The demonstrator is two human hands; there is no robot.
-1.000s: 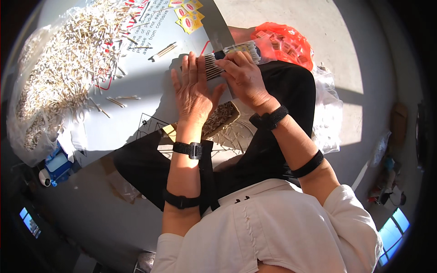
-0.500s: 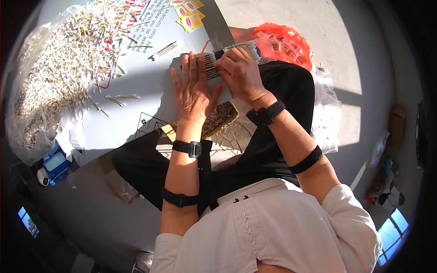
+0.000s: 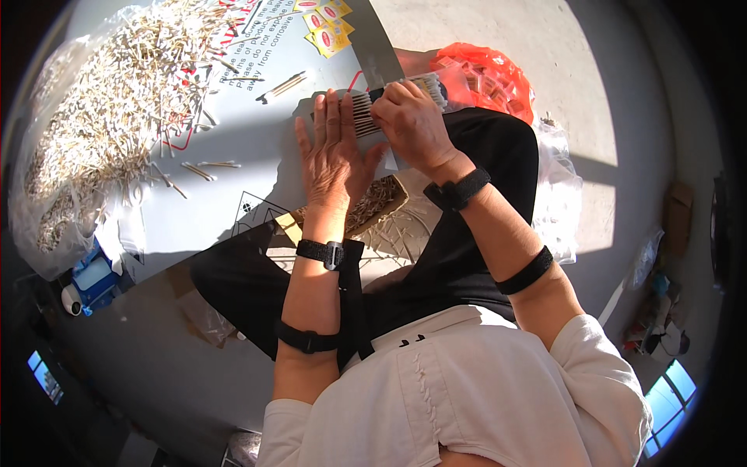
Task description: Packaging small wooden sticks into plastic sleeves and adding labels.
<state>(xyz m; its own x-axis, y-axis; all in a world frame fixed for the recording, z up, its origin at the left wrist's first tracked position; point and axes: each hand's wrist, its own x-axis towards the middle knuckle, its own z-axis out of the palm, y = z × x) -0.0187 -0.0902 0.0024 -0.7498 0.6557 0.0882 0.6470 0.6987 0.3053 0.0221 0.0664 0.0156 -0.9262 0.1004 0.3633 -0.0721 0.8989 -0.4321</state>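
A row of cotton swabs [image 3: 362,117] lies side by side near the table's right edge, between my two hands. My left hand [image 3: 336,159] rests flat, fingers stretched out, its fingertips at the left end of the row. Curled over the right end of the row is my right hand [image 3: 414,128], its thumb and fingers pinched together; what they hold is hidden beneath them. Just past its knuckles, more white-tipped swabs [image 3: 430,87] show in a tight bundle. Part of a dark item [image 3: 376,95] shows beside the right fingers.
A big heap of loose swabs [image 3: 101,101] spills from a clear bag on the left of the grey table [image 3: 249,167]. Yellow labels [image 3: 328,29] lie at the back. A red bag [image 3: 498,82] of small packs stands right. Below my hands is a box [image 3: 381,206] of swabs.
Both hands stay in nearly the same place. The right fingers have shifted very slightly over the end of the row, and the whole view has moved a little.
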